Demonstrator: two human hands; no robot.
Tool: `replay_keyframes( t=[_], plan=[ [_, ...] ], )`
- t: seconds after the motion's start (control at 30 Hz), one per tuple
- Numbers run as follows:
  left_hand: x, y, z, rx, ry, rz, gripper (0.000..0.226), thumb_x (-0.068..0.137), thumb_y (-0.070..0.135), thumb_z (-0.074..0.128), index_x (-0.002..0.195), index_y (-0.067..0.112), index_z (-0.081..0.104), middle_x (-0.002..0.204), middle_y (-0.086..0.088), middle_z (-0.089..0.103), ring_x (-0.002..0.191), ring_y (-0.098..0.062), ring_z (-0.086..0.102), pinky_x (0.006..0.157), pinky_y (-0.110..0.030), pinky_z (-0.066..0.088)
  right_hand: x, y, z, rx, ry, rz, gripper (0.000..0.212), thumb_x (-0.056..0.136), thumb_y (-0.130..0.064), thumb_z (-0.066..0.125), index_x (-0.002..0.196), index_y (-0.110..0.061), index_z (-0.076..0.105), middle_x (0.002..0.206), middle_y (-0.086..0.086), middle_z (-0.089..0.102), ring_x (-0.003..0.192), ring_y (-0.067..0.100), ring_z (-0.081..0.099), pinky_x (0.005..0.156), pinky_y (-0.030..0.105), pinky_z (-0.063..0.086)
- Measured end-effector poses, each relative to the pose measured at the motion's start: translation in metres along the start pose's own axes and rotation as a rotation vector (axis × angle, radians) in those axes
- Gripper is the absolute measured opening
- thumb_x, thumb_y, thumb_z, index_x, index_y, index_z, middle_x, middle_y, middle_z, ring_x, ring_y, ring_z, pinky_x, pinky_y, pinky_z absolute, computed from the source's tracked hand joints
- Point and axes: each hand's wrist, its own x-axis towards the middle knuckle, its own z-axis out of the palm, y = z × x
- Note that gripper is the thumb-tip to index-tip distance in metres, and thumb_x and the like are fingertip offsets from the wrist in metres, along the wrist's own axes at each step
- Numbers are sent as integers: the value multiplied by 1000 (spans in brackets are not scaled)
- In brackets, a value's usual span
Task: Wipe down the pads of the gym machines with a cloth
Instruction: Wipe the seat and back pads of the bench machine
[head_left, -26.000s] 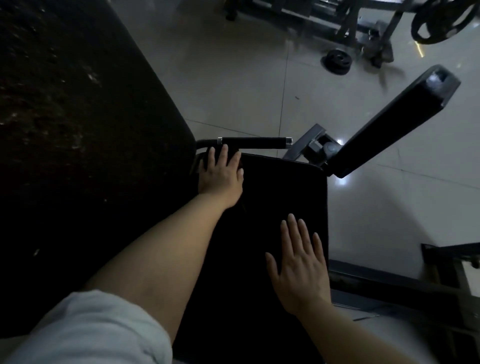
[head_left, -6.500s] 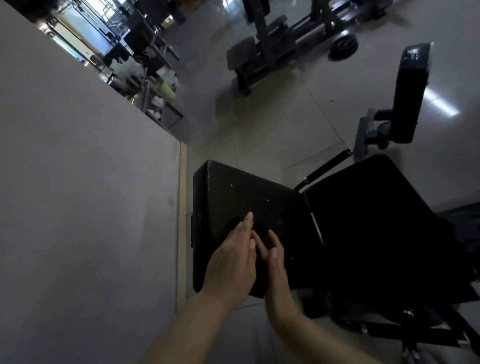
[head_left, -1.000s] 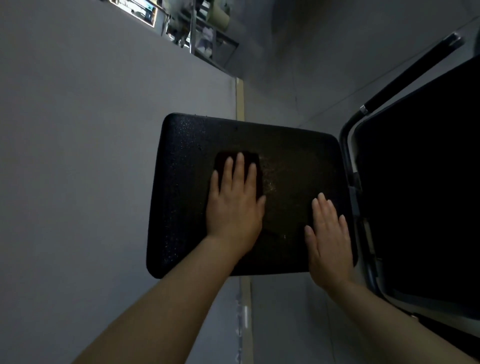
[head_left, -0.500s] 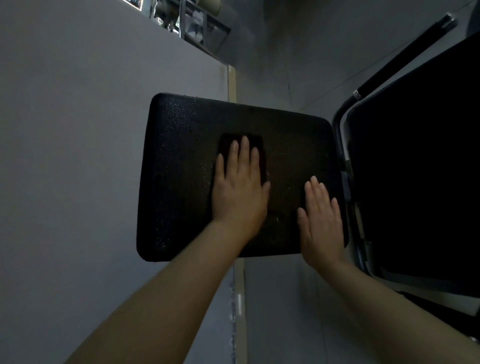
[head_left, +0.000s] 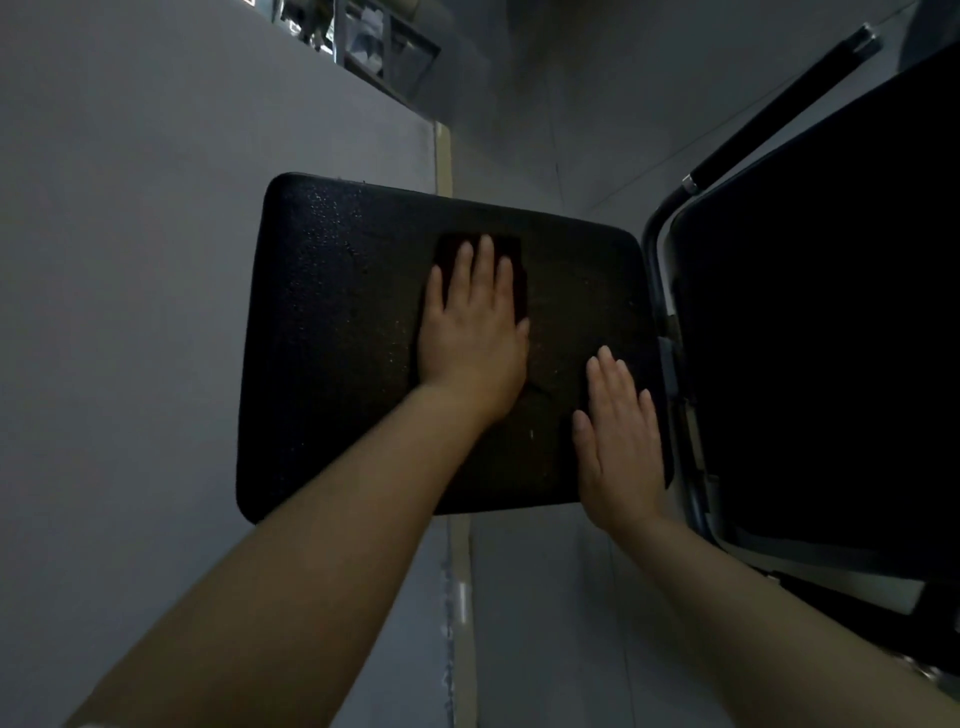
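I see my left hand flat, fingers straight, pressing a dark cloth onto the middle of the black pad. My right hand lies open, grip relaxed, at the pad's right edge. A second pad and black handle bar stand right of it. Most of the cloth is hidden.

Pad left half: bare, open to sweep.
Right edge: blocked by metal frame, second pad.
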Motion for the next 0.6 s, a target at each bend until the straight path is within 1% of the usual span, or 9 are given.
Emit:
replay_keyframes(
  t=[0.1, 0.17, 0.27, 0.33, 0.37, 0.47, 0.5, 0.53, 0.6],
  plan=[
    [27, -5, -7, -6, -11, -33, 63, 101, 42, 20, 150, 13, -7, 157, -12, -18, 145, -27, -15, 116, -47, -4, -1, 1, 1, 24, 10, -4, 58, 96, -43, 10, 149, -17, 12, 157, -7, 6, 145, 6, 0, 117, 28, -4],
    [20, -5, -7, 5, -9, -34, 64, 101, 42, 20, 149, 12, -10, 156, -12, -20, 144, -27, -17, 117, -47, -4, -2, 2, 2, 28, 16, 0, 58, 96, -43, 9, 149, -18, 12, 157, -8, 6, 144, 5, 0, 117, 27, -5],
    [-26, -8, 2, 2, 3, -18, 66, 100, 44, 15, 146, 10, -17, 154, -14, -25, 144, -28, -19, 115, -47, -6, -1, 2, 3, 19, 28, 3, 58, 97, -42, 10, 149, -17, 14, 157, -7, 8, 144, 5, 1, 117, 26, -4],
    [-70, -11, 13, -32, 24, 22, 66, 98, 44, 13, 145, 8, -16, 155, -16, -22, 145, -30, -14, 114, -47, -7, -1, 2, 3, 15, 24, 4, 58, 97, -42, 10, 149, -17, 14, 157, -6, 9, 144, 5, 1, 117, 26, -5],
    [-91, -13, 17, -62, 27, 44, 65, 97, 43, 14, 147, 6, -8, 156, -17, -15, 146, -31, -7, 114, -47, -5, -1, 2, 3, 10, 21, 6, 58, 97, -42, 10, 149, -17, 14, 158, -6, 9, 144, 5, 1, 117, 26, -5],
    [-123, -18, 28, -118, 8, 126, 64, 93, 39, 23, 145, 3, 25, 155, -19, 19, 143, -33, 19, 113, -50, 10, -2, 0, 3, -7, 20, 12, 57, 98, -43, 10, 149, -18, 13, 158, -7, 8, 144, 2, -2, 117, 26, -5],
    [-121, -19, 28, -105, 12, 126, 64, 91, 40, 24, 144, 3, 28, 154, -19, 22, 142, -33, 22, 112, -49, 11, -2, 0, 3, -10, 20, 16, 57, 98, -43, 10, 149, -19, 13, 157, -7, 7, 144, 2, -2, 117, 26, -5],
    [-114, -19, 25, -98, 1, 115, 63, 93, 39, 23, 144, 4, 26, 155, -18, 19, 142, -33, 20, 113, -49, 10, -2, 0, 3, -8, 18, 17, 57, 98, -43, 10, 149, -19, 12, 157, -8, 7, 144, 1, -3, 117, 26, -5],
    [-88, -17, 16, -66, 3, 80, 61, 98, 40, 19, 147, 6, 4, 157, -17, -2, 146, -31, 3, 115, -47, 1, -2, 0, 2, 6, 20, 12, 56, 98, -43, 10, 149, -20, 13, 157, -8, 8, 144, 1, -2, 117, 26, -4]
  ],
)
